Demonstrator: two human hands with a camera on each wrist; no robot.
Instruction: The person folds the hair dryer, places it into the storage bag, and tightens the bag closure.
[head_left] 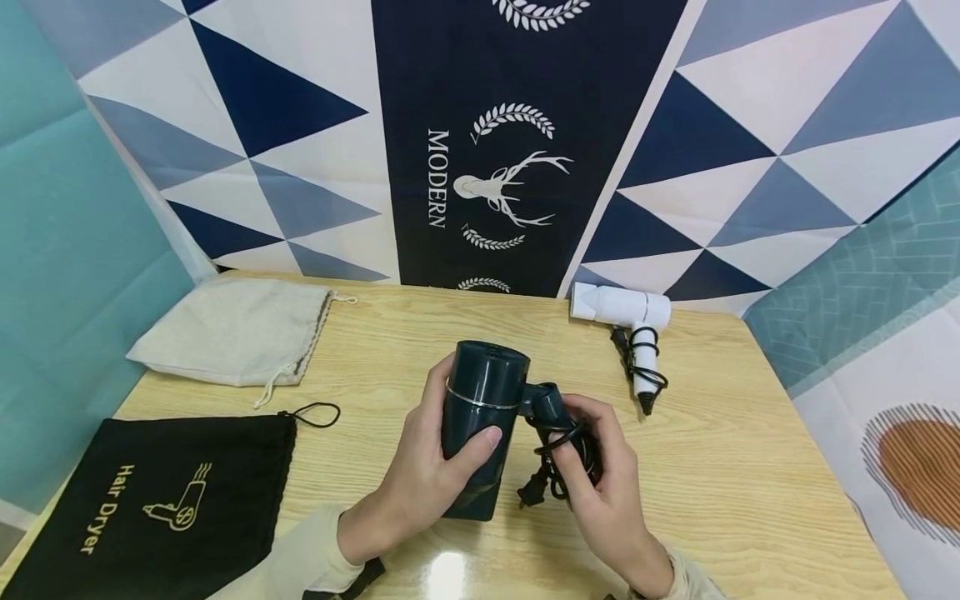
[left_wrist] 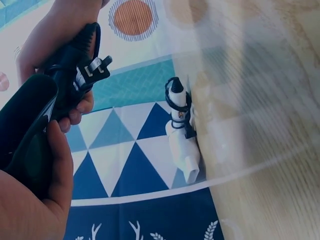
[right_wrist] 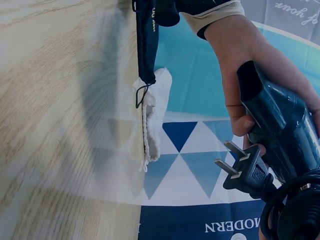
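A dark teal hair dryer (head_left: 486, 400) is held over the table between both hands. My left hand (head_left: 427, 467) grips its barrel, the thumb lying across the front. My right hand (head_left: 607, 483) holds the handle, around which the black cord (head_left: 592, 454) is wound. From the bundle the two-pin plug (head_left: 533, 490) hangs down, and its metal prongs show clearly in the right wrist view. In that view the nozzle end (right_wrist: 250, 82) points up beside the left hand's fingers.
At the back right lies a white hair dryer (head_left: 618, 307) with a black cord round its handle. On the left are a beige drawstring bag (head_left: 232, 329) and a black pouch (head_left: 165, 508) lettered "Hair Dryer". Patterned cloth (head_left: 307, 150) hangs behind the wooden table (head_left: 720, 467).
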